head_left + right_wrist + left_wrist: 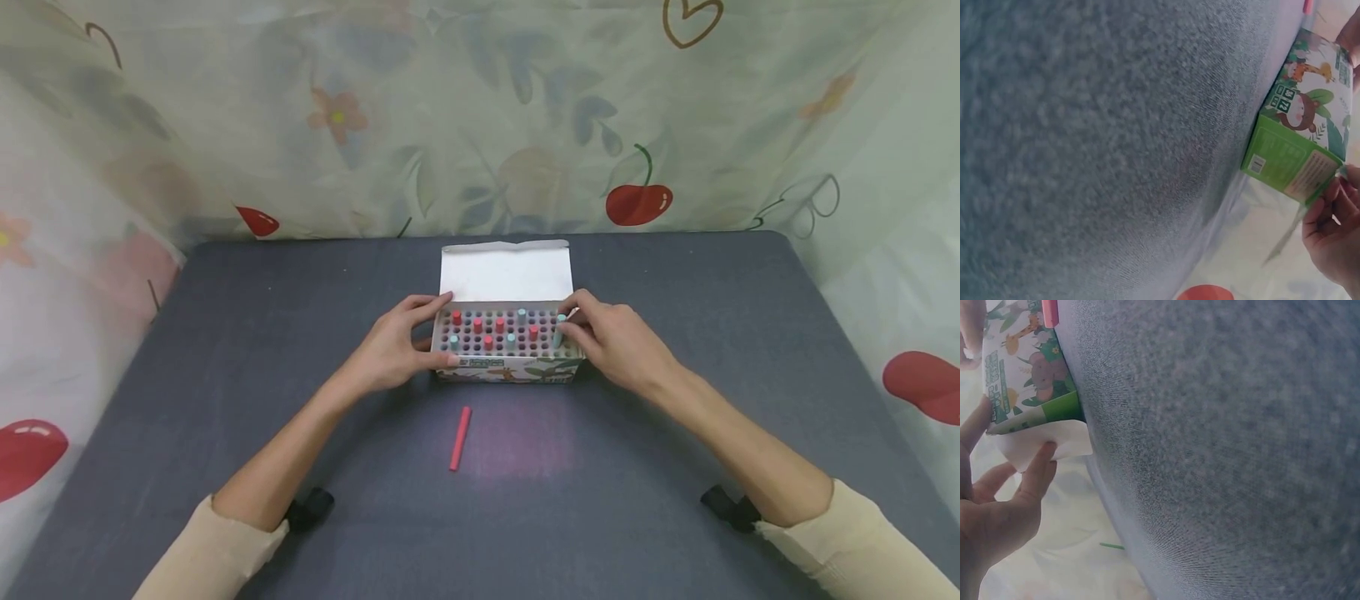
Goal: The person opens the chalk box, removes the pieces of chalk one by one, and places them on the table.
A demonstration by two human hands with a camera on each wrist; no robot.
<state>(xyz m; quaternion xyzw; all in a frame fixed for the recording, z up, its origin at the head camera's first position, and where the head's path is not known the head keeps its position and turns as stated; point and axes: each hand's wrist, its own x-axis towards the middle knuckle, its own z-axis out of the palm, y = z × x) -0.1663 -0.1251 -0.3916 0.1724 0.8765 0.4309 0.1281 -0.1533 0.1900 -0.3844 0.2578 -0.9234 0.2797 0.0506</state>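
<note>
only right wrist view is showing barcode (1257,164) on animal-printed box (1304,122); left hand (393,346) is gripping it, right hand (618,340) pinching pale-blue stick (558,333).

The cardboard box (510,372) has orange, brown and green cartoon animals printed on white, a bright green end panel (1282,153) and a plain white inner lid (506,275). Inside the box stand coral-red sticks (488,342) and pale turquoise sticks (522,317), while in front of it a single coral-red stick (460,439) lies beside a pinkish patch (525,442) on slate-grey cloth (525,542). Behind the box, an off-white curtain (465,125) carries red cherries (639,206), yellow-centred peach flowers (337,117) and grey-blue leaves (592,117).
</note>
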